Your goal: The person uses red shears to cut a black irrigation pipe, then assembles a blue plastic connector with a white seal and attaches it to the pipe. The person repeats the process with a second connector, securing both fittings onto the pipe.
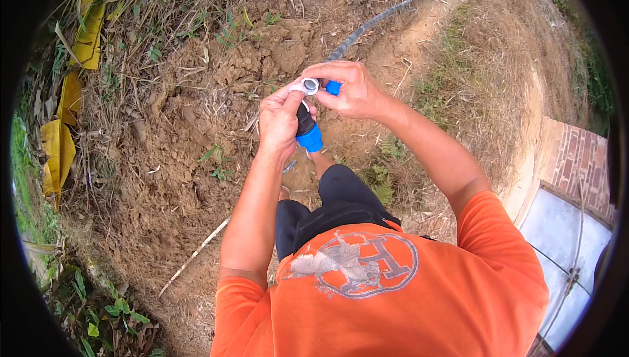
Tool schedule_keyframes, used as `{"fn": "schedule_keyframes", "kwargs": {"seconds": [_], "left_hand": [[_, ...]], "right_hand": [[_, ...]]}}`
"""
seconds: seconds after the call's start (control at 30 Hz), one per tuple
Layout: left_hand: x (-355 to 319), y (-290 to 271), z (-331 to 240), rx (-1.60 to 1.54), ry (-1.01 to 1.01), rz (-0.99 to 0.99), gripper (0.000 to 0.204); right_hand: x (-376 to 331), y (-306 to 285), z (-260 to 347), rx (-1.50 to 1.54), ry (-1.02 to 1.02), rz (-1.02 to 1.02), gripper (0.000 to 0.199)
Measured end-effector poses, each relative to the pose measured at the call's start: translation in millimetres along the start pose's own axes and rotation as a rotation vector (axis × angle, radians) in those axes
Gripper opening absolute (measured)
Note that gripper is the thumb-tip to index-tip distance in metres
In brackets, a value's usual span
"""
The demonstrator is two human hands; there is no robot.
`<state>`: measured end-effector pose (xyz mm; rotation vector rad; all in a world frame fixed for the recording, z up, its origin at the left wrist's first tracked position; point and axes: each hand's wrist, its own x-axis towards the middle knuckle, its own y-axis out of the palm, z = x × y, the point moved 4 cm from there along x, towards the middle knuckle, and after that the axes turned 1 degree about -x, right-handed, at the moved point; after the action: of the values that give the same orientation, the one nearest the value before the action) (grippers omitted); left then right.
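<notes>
My left hand [278, 119] is closed round a black pipe fitting [304, 119] with a ribbed blue nut [310, 138] at its lower end. At the fitting's upper end a white ring-shaped opening [310, 85] faces up, between both thumbs. My right hand [350, 88] pinches beside this ring, its fingers bent over the top. Under its fingers shows a small blue piece [333, 87]; whether it belongs to the same fitting I cannot tell. Both hands are close together in front of my body.
A dark hose [386, 15] runs over the soil from behind my hands to the upper right. Clods of brown earth [190, 114], dry grass and yellow leaves [59, 144] lie left. A thin stick [193, 257] rests lower left. Brick paving [580, 160] and pale tiles [557, 232] border the right.
</notes>
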<state>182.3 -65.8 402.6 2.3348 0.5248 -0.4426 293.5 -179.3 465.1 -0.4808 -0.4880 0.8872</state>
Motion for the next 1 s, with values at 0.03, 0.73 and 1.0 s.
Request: {"fn": "schedule_keyframes", "kwargs": {"seconds": [0.03,0.73,1.0], "left_hand": [[1,2,-2,0.013,0.041,0.006,0.025],[27,-3,-20,0.161,0.175,-0.215,0.024],[27,-5,-18,0.282,0.262,-0.279,0.026]], "right_hand": [[1,0,-1,0.017,0.022,-0.009,0.032],[-19,24,-72,0.467,0.733,-0.362,0.043],[6,76,-94,1.504,0.918,-0.364,0.027]]}}
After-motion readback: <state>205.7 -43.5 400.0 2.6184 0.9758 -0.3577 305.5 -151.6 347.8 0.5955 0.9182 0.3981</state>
